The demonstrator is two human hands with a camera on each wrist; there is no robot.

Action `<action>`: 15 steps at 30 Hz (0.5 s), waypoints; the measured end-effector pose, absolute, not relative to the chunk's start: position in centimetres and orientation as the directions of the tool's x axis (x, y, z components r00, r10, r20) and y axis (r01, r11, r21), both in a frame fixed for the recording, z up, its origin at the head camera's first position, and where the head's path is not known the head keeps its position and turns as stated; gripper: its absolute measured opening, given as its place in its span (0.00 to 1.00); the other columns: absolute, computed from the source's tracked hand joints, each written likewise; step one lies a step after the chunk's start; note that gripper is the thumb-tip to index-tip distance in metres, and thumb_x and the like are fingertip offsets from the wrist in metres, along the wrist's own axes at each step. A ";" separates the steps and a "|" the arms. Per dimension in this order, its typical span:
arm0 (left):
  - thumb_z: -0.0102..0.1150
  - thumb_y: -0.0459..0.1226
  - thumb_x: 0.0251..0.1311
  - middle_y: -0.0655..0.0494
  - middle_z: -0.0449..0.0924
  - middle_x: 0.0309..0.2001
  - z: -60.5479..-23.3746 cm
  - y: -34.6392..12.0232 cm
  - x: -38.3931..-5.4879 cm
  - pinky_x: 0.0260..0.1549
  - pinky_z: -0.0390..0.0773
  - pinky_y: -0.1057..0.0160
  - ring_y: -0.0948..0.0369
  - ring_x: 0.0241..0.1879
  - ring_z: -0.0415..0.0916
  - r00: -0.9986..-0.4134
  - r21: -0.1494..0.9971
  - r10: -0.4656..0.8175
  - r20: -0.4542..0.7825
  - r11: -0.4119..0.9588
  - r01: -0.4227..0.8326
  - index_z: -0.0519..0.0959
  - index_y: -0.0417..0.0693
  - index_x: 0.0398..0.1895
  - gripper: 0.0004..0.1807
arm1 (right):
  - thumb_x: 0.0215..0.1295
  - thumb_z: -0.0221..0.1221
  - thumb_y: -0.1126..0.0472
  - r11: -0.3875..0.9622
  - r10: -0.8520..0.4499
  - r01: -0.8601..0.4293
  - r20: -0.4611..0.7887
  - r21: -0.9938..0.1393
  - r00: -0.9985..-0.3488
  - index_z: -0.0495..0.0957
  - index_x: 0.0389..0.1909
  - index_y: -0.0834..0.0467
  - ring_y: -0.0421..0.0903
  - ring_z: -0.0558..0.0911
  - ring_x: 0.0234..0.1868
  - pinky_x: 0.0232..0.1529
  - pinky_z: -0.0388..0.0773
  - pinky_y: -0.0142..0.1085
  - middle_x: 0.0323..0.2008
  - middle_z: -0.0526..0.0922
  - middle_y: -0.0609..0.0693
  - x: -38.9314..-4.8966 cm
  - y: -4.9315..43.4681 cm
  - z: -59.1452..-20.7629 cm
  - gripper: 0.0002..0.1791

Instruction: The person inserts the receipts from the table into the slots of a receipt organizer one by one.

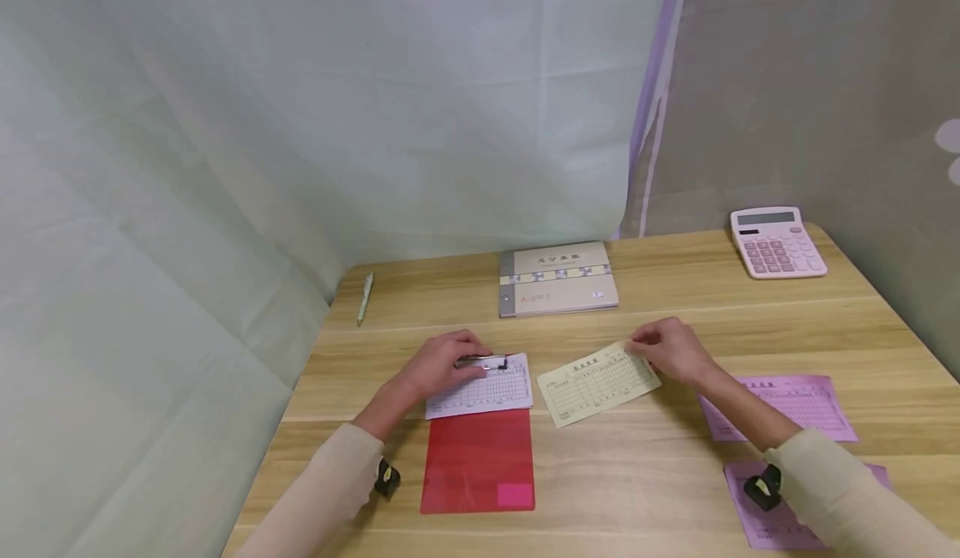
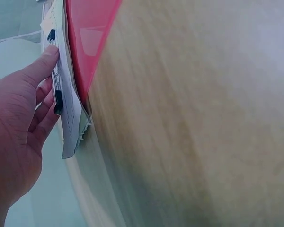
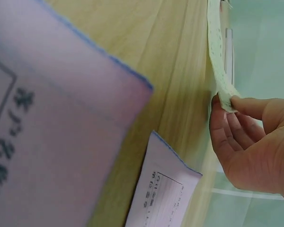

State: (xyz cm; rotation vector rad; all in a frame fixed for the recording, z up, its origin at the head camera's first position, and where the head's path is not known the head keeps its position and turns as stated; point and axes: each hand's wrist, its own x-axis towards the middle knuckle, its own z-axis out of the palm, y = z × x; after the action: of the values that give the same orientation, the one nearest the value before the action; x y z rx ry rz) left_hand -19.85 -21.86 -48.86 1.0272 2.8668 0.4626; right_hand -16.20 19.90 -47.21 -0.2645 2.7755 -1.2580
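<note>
The left hand (image 1: 442, 362) grips the metal clip (image 1: 495, 367) of a red clipboard (image 1: 477, 458) that bears white slips (image 1: 491, 391). Rightward, over the table (image 1: 637, 483), the right hand (image 1: 673, 351) pinches a yellow slip (image 1: 592, 384) by its corner. Slips and book (image 1: 558, 281) carry printed Chinese characters.

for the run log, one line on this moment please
left hand: holds clip; right hand: pinches pale yellow slip; purple slips: on table

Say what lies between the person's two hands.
In the head view, from the left hand: the metal clip it holds, the white form beneath, a strip of bare wood, then the pale yellow form the right hand holds.
</note>
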 end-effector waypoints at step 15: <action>0.73 0.47 0.67 0.64 0.82 0.48 -48.8 -21.7 -19.8 0.50 0.79 0.59 0.64 0.46 0.77 -0.783 0.313 0.620 0.046 0.736 0.601 0.89 0.57 0.59 0.19 | 0.72 0.68 0.61 0.506 -0.152 -0.012 -0.076 -0.863 -0.985 0.89 0.46 0.68 0.42 0.81 0.36 0.33 0.78 0.33 0.42 0.90 0.59 -17.7 16.6 -44.0 0.13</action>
State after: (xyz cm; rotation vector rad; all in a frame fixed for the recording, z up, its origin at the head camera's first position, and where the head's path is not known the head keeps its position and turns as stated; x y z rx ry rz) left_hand -19.80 -21.71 -48.80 1.0100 2.8689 0.4841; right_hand -17.75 16.59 -44.03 -0.1428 2.6004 -1.4881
